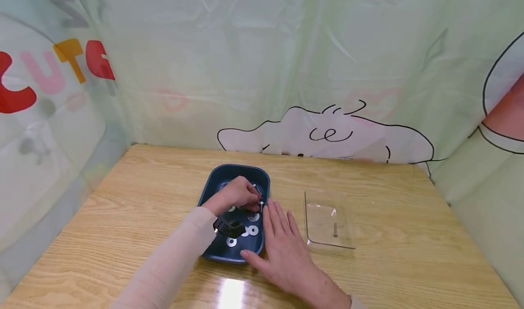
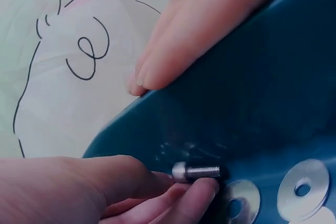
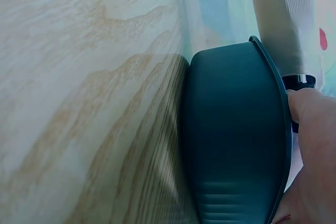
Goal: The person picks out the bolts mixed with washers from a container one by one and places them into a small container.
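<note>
A dark blue tray (image 1: 223,258) stands on the table, and my left hand (image 1: 239,194) reaches inside it near the right wall. The thumb and fingers of that hand pinch a short metal bolt (image 2: 203,172), which lies sideways in the left wrist view, its round head toward the thumb. Several flat washers (image 2: 290,199) are scattered on the tray's floor, close to the fingertips. My right hand (image 1: 286,254) rests along the tray's right rim with fingers straight. In the right wrist view its thumb side lies over the rim, beside the tray's outer wall (image 3: 236,129).
Right of the tray stands a clear plastic box (image 1: 331,244) with a single bolt (image 1: 335,230) in it. More small metal pieces (image 1: 257,189) lie at the tray's far right. A printed curtain (image 1: 262,72) hangs behind the wooden table (image 1: 155,186).
</note>
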The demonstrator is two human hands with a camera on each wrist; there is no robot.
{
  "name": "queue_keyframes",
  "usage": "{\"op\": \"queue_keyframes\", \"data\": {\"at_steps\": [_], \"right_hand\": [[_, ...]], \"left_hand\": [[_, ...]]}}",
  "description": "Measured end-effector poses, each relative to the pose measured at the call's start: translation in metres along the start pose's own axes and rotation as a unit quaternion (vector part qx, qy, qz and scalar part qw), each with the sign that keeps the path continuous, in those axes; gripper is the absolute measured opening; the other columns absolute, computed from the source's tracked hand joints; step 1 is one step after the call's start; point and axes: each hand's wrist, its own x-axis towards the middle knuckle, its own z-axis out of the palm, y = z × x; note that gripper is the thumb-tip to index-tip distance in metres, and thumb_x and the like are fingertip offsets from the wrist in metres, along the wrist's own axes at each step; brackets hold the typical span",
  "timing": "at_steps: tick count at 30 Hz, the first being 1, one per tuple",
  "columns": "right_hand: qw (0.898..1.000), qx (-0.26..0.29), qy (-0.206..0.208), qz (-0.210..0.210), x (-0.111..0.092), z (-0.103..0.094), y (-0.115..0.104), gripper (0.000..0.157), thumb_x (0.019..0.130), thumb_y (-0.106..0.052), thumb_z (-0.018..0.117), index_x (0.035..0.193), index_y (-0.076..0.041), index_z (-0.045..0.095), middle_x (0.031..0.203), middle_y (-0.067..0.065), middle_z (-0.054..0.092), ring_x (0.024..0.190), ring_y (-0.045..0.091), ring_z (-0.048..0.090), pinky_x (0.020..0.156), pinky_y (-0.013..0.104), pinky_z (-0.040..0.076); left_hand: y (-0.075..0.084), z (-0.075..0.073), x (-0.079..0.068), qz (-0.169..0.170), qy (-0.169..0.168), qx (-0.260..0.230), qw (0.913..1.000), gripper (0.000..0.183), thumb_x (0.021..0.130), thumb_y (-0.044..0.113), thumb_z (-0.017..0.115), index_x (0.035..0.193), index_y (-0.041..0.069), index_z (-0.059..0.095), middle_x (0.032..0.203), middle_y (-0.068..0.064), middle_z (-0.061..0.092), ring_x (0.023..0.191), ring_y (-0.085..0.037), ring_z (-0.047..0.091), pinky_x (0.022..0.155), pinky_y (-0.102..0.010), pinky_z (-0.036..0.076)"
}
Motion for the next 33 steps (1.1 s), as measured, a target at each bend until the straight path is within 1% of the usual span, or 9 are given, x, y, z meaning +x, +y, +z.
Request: {"op": "queue_keyframes", "data": {"at_steps": [5,12,19,23,29,33], "right_hand": [[1.000,-0.001,0.000,0.000,0.000,0.000,0.000,0.107,0.086,-0.081,0.039,0.158,-0.005,0.017,0.168,0.010,0.005,0.156,0.027,0.003,0.126,0.055,0.011],[1.000,0.000,0.006,-0.004,0.000,0.000,0.001,0.107,0.087,-0.081,0.040,0.158,-0.004,0.017,0.168,0.011,0.006,0.156,0.028,0.005,0.125,0.056,0.012],[1.000,0.004,0.001,-0.001,0.000,0.001,0.001,0.107,0.086,-0.081,0.039,0.158,-0.005,0.017,0.168,0.010,0.005,0.156,0.027,0.003,0.125,0.056,0.011],[1.000,0.010,-0.002,0.001,0.001,0.001,-0.001,0.107,0.086,-0.081,0.039,0.158,-0.006,0.015,0.168,0.010,0.004,0.156,0.026,0.001,0.126,0.055,0.011],[1.000,0.025,-0.005,0.008,0.000,0.001,-0.001,0.107,0.086,-0.081,0.040,0.159,-0.007,0.013,0.168,0.009,0.003,0.156,0.027,0.001,0.126,0.055,0.010],[0.999,0.035,0.004,0.008,-0.001,-0.002,0.002,0.106,0.087,-0.079,0.042,0.159,-0.007,0.012,0.169,0.007,0.000,0.156,0.025,0.001,0.126,0.053,0.009]], "left_hand": [[-0.003,0.002,0.002,0.009,-0.009,-0.035,0.9993,0.016,0.095,0.008,0.064,0.105,0.001,0.075,0.091,-0.010,0.074,0.075,-0.017,0.074,0.084,-0.032,0.061],[-0.003,0.003,0.001,0.009,-0.012,-0.047,0.9988,0.015,0.096,0.007,0.063,0.104,0.002,0.075,0.093,-0.010,0.074,0.078,-0.020,0.075,0.079,-0.029,0.062],[-0.006,0.003,0.001,0.007,-0.014,-0.064,0.9979,0.017,0.097,0.007,0.061,0.106,0.001,0.074,0.094,-0.011,0.073,0.080,-0.022,0.075,0.080,-0.031,0.062],[-0.007,0.001,-0.001,0.018,-0.011,-0.067,0.9975,0.018,0.097,0.009,0.061,0.108,0.002,0.074,0.096,-0.011,0.073,0.080,-0.021,0.075,0.081,-0.032,0.062],[-0.005,-0.005,-0.006,0.027,0.008,-0.075,0.9968,0.018,0.096,0.013,0.064,0.108,0.005,0.074,0.099,-0.010,0.074,0.079,-0.018,0.075,0.082,-0.031,0.061],[-0.002,-0.008,-0.008,0.031,0.003,-0.090,0.9955,0.018,0.096,0.014,0.064,0.108,0.006,0.074,0.098,-0.009,0.074,0.080,-0.018,0.075,0.084,-0.032,0.061]]}}
